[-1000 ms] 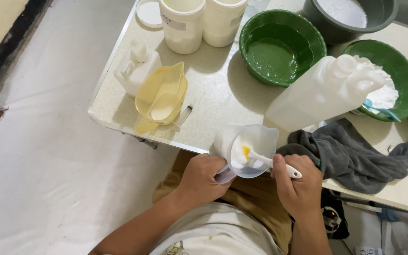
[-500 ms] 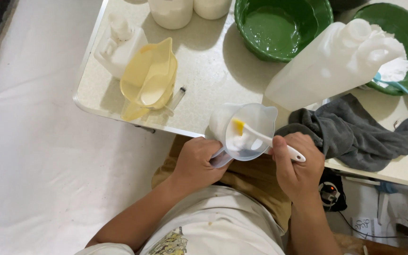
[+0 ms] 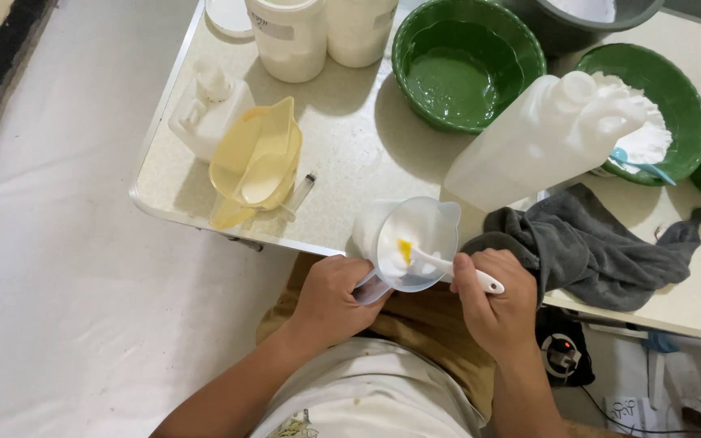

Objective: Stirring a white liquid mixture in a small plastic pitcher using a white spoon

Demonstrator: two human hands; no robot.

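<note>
Head view: left hand (image 3: 336, 294) grips cup (image 3: 406, 242) at table edge (image 3: 229, 235), tilted for access. Right hand (image 3: 494, 302) pinches spoon (image 3: 448, 266), bowl end inside cup. Rag (image 3: 590, 247) at 3 o'clock, jug (image 3: 541, 142) at 1, yellow scoop (image 3: 257, 162) at 10.

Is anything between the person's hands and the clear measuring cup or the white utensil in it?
Nothing visible. The left hand already holds the clear measuring cup by its handle at the table edge, and the right hand grips the white utensil, whose tip sits inside the cup. The grey cloth lies beside, not between.
</note>
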